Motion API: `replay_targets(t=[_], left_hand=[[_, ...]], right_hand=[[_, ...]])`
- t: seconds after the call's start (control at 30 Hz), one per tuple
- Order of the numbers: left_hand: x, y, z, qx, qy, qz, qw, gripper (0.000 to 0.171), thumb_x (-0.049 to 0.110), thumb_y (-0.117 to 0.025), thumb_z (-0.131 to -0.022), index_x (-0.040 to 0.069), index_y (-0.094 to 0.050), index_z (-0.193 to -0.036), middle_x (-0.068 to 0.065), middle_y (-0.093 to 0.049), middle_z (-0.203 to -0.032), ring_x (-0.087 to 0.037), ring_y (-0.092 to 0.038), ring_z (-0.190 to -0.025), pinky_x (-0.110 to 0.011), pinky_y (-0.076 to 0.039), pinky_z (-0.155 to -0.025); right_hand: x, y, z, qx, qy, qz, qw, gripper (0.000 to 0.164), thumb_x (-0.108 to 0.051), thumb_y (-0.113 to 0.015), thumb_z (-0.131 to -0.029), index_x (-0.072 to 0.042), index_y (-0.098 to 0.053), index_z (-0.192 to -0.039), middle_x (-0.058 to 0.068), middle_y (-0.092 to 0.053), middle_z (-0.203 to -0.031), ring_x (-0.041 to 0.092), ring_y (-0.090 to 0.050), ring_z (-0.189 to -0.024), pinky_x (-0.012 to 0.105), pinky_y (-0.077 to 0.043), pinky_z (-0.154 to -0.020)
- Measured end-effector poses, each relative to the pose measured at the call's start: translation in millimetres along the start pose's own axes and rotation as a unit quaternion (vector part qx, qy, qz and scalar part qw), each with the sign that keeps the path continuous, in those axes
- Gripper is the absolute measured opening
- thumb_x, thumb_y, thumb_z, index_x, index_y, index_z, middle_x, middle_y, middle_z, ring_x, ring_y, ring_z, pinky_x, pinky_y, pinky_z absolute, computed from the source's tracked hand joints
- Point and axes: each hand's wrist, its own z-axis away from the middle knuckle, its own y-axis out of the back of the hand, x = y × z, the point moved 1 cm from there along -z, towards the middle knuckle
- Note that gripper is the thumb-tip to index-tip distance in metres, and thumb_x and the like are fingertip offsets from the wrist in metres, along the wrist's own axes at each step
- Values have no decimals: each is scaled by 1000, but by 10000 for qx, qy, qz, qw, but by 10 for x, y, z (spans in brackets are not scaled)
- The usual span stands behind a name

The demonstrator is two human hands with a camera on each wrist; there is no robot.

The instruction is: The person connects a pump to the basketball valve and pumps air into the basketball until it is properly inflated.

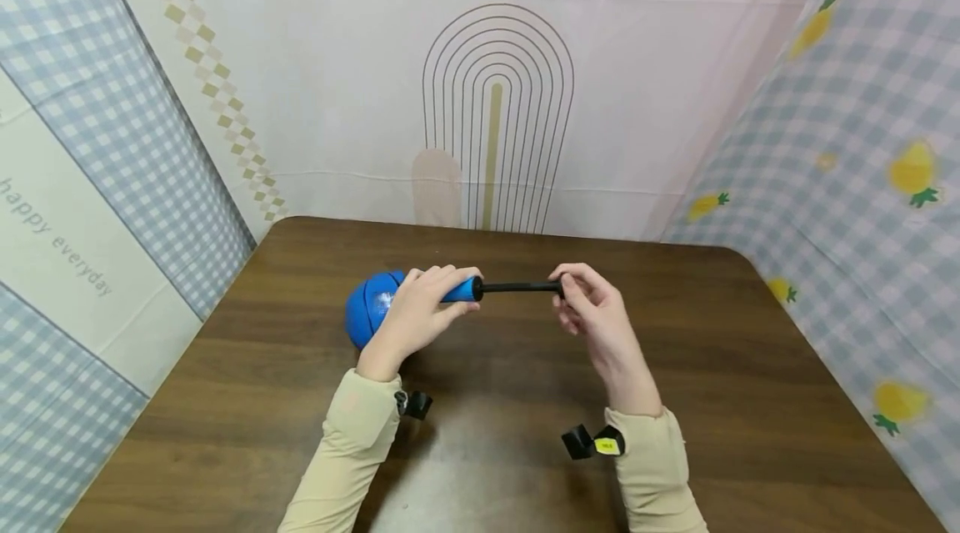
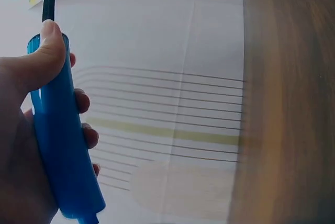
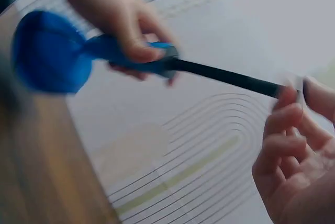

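Note:
A small blue ball (image 1: 367, 312) with dark seam lines is at the left, partly behind my left hand in the head view. From it extends a hand pump with a blue barrel (image 2: 65, 135) and a long black rod (image 3: 230, 79) drawn out to the right. My left hand (image 1: 420, 308) grips the barrel, its thumb near the rod end and its fingers wrapped round the far side. My right hand (image 1: 596, 320) pinches the black end of the rod between thumb and fingers. In the right wrist view a narrow blue tip links barrel and ball.
Below the hands lies a brown wood-grain table (image 1: 480, 458). A pale patterned cloth (image 1: 345, 99) hangs behind its far edge, and checked cloths (image 1: 847, 208) flank the sides. Each wrist wears a small black camera (image 1: 577, 441).

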Motion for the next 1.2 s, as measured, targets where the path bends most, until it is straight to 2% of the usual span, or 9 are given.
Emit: replay_targets(t=[0.1,0.2,0.3,0.47,0.63,0.8,0.93,1.03,1.2], left_hand=[[70,37,1,24,-203,-57,9998,40,34,-68,-89,23,-59,-126,4,-67,-105,-17,-60,-96,-38,-39,-82],[121,48,-3,-38,-311,-6,9995,39,35,-69,-88,24,-61,-124,5,-66,-103,-15,-59,-95,-36,-38,-82],[138,34,-22,-146,-329,202,9991,39,35,-68,-88,26,-60,-125,6,-66,-104,-12,-58,-96,-35,-39,-84],[100,23,-48,-216,-165,638,9976,40,38,-67,-89,31,-58,-128,7,-66,-110,-12,-58,-100,-37,-39,-87],[49,42,-35,-131,313,792,9963,42,42,-64,-89,38,-56,-129,10,-64,-115,-13,-58,-107,-38,-37,-94],[157,-40,-38,128,109,468,9988,41,38,-65,-90,30,-58,-129,6,-66,-106,-16,-59,-99,-39,-39,-88],[268,-146,-43,461,-49,164,9988,42,35,-68,-89,24,-59,-128,3,-66,-101,-17,-58,-93,-39,-40,-83],[311,-192,-48,554,-56,267,9981,43,34,-69,-88,25,-60,-129,4,-66,-102,-16,-57,-92,-39,-40,-84],[254,-183,-59,537,49,472,9974,46,35,-69,-88,28,-58,-131,5,-65,-105,-16,-57,-95,-41,-40,-89]], right_hand=[[88,-182,1,48,63,241,9997,12,-25,-51,-101,-19,-62,-101,-7,-57,-67,5,-47,-50,18,-34,-46],[187,-369,5,-176,93,439,9988,18,-25,-49,-102,-11,-59,-108,-5,-56,-68,6,-47,-51,19,-36,-46],[216,-439,8,-351,122,445,9983,24,-24,-49,-102,-4,-56,-112,-3,-56,-70,8,-46,-53,20,-37,-48],[59,-330,41,-378,198,734,9964,25,-23,-52,-101,-4,-61,-115,-4,-60,-74,8,-45,-55,20,-37,-50],[-166,-137,104,24,572,773,9954,25,-25,-51,-102,-6,-65,-110,-1,-61,-70,10,-47,-53,24,-35,-47],[-94,-157,70,323,610,498,9964,20,-22,-49,-102,-5,-60,-105,-2,-57,-64,10,-46,-49,21,-35,-44],[81,-362,18,114,536,850,9949,29,-25,-38,-106,0,-51,-110,0,-55,-62,9,-48,-49,20,-39,-44],[133,-439,20,-51,548,970,9938,31,-24,-35,-106,3,-48,-112,2,-53,-65,10,-47,-49,21,-40,-44],[37,-321,42,-361,-8,149,9992,20,-27,-44,-104,-10,-51,-110,-4,-51,-68,9,-45,-54,19,-36,-49]])
